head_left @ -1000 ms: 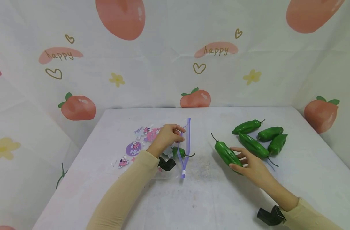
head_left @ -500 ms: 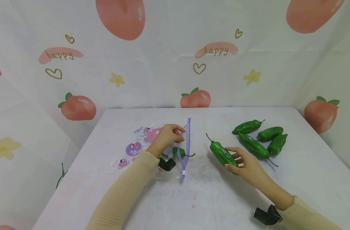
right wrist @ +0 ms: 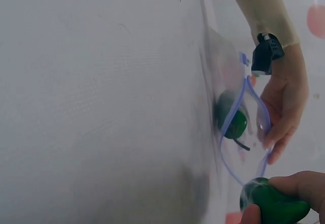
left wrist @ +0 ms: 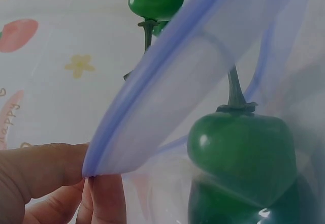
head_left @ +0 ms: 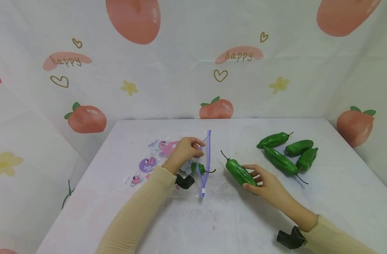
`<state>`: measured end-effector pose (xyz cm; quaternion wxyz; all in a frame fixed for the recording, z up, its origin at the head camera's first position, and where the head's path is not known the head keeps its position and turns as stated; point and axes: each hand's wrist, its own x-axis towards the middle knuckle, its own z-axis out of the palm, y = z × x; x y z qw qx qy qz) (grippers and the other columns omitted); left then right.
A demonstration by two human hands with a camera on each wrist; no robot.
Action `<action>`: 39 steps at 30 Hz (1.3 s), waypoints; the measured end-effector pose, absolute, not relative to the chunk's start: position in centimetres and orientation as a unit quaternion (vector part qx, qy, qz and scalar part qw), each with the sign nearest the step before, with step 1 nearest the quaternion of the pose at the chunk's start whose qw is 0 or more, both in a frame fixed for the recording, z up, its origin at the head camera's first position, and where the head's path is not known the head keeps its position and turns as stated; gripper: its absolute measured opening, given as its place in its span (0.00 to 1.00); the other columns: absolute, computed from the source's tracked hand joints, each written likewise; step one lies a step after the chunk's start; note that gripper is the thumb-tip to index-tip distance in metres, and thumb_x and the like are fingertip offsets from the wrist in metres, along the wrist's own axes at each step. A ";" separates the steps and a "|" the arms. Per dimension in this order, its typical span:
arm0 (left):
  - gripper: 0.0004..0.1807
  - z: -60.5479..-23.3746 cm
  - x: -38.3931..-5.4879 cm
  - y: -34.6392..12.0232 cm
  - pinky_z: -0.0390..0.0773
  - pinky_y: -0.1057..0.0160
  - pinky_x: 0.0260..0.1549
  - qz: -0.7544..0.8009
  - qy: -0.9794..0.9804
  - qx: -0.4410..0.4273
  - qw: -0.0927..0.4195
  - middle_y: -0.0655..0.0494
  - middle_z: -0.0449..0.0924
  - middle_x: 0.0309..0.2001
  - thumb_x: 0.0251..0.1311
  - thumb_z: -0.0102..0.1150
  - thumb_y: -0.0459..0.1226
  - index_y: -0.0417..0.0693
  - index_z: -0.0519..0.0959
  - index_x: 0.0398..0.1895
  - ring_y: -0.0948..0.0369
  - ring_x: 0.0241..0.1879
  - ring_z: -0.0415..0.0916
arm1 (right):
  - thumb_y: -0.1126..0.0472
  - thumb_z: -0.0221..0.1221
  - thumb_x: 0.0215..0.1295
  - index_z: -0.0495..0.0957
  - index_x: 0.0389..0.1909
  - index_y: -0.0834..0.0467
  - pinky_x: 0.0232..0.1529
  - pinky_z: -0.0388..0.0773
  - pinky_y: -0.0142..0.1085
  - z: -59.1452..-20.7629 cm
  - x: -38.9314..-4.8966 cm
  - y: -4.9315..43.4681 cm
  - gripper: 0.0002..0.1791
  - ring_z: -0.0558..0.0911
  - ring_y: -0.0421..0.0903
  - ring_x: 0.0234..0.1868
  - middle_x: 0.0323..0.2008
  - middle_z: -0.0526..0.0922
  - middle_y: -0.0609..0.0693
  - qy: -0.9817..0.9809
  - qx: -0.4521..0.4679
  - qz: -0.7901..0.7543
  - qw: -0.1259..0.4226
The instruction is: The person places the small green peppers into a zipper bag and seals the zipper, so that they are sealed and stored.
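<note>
My left hand [head_left: 188,151] pinches the upper lip of a clear zip bag [head_left: 148,164] with a purple zip edge and pink cartoon prints. In the left wrist view the thumb and fingers [left wrist: 43,168] grip that purple edge, and the mouth gapes. Inside the bag lies a green pepper [left wrist: 241,148], its stem pointing out of the mouth. To the right of the bag, my right hand [head_left: 269,183] holds another green pepper [head_left: 240,172] by its lower end, tilted, stem toward the bag. In the right wrist view this held pepper [right wrist: 271,201] appears near the bag's mouth.
Several green peppers [head_left: 280,160] lie grouped on the white table [head_left: 212,225] at the right. Behind the table hangs a white cloth [head_left: 177,81] printed with peaches. A black camera mount [head_left: 184,181] sits on the left wrist, another black mount [head_left: 291,237] on the right.
My right hand has moved left with its pepper, nearer the bag's mouth. The left hand, the bag and the grouped peppers have stayed in place.
</note>
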<state>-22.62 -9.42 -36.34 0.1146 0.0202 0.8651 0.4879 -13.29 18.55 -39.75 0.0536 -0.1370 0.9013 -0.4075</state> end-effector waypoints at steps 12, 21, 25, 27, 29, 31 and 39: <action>0.18 -36.4 -22.6 -9.3 0.80 0.55 0.42 0.488 0.865 0.015 0.118 0.52 0.76 0.32 0.53 0.67 0.30 0.41 0.81 0.49 0.58 0.32 0.80 | 0.60 0.67 0.58 0.69 0.64 0.54 0.35 0.80 0.36 -40.3 -13.2 17.9 0.32 0.80 0.47 0.41 0.45 0.79 0.58 0.893 -0.144 -0.420 0.072; 0.18 -36.1 -22.4 -9.4 0.81 0.55 0.42 0.492 0.863 0.019 0.114 0.52 0.76 0.32 0.53 0.67 0.30 0.40 0.81 0.49 0.58 0.31 0.80 | 0.62 0.67 0.58 0.69 0.64 0.54 0.35 0.80 0.36 -40.4 -13.3 17.4 0.32 0.80 0.48 0.40 0.45 0.79 0.58 0.890 -0.142 -0.424 0.087; 0.18 -36.1 -22.4 -9.4 0.81 0.55 0.43 0.491 0.864 0.019 0.114 0.52 0.76 0.33 0.53 0.67 0.30 0.40 0.81 0.49 0.59 0.31 0.80 | 0.62 0.67 0.57 0.69 0.64 0.54 0.36 0.80 0.36 -40.6 -13.2 17.2 0.32 0.80 0.47 0.40 0.45 0.79 0.58 0.890 -0.145 -0.423 0.087; 0.18 -36.1 -22.4 -9.4 0.81 0.55 0.42 0.489 0.864 0.019 0.114 0.52 0.76 0.33 0.53 0.67 0.30 0.40 0.81 0.49 0.59 0.31 0.80 | 0.62 0.67 0.57 0.69 0.64 0.54 0.36 0.80 0.36 -40.6 -13.2 17.1 0.32 0.80 0.47 0.39 0.45 0.80 0.58 0.890 -0.146 -0.423 0.087; 0.18 -36.1 -22.4 -9.4 0.81 0.56 0.42 0.488 0.865 0.020 0.115 0.52 0.76 0.33 0.53 0.67 0.30 0.40 0.81 0.49 0.59 0.31 0.80 | 0.62 0.67 0.57 0.69 0.64 0.54 0.36 0.80 0.37 -40.7 -13.2 17.0 0.32 0.80 0.47 0.39 0.44 0.80 0.58 0.891 -0.146 -0.422 0.086; 0.18 -36.1 -22.4 -9.4 0.81 0.56 0.42 0.488 0.865 0.020 0.115 0.52 0.76 0.32 0.53 0.67 0.30 0.41 0.81 0.49 0.59 0.31 0.80 | 0.61 0.68 0.57 0.69 0.63 0.54 0.36 0.80 0.37 -40.7 -13.2 16.9 0.32 0.80 0.46 0.39 0.44 0.80 0.57 0.891 -0.146 -0.420 0.088; 0.18 -36.1 -22.4 -9.5 0.80 0.54 0.42 0.492 0.863 0.024 0.112 0.52 0.76 0.32 0.53 0.67 0.30 0.40 0.81 0.49 0.58 0.31 0.80 | 0.61 0.68 0.57 0.70 0.63 0.54 0.36 0.80 0.36 -40.6 -13.1 16.6 0.32 0.80 0.46 0.39 0.44 0.79 0.57 0.893 -0.145 -0.416 0.094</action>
